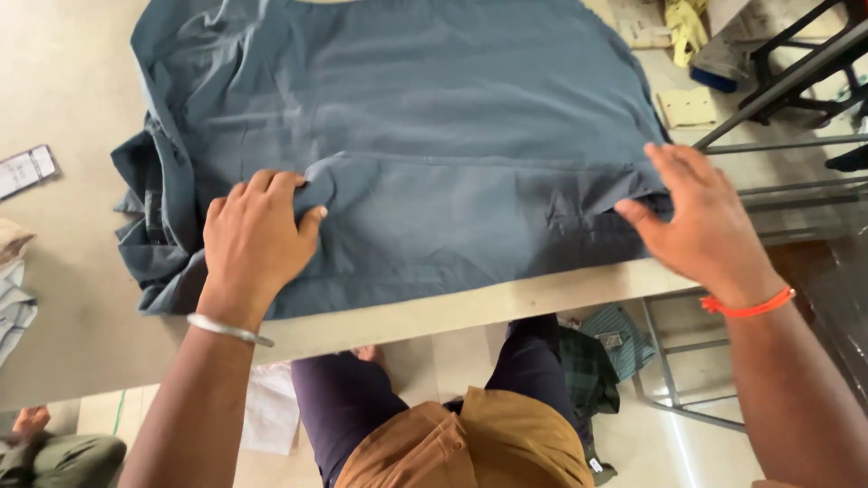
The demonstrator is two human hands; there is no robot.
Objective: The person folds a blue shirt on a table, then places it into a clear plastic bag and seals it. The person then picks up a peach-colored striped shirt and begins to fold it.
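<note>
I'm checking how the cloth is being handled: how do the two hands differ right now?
The left hand pinches a fold of the grey-blue cloth; the right hand lies open at its edge. The left wrist wears a silver bangle, the right an orange thread. Both touch the cloth.

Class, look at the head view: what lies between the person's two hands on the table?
Only blue-grey cloth spans from left hand to right hand; head view.
</note>
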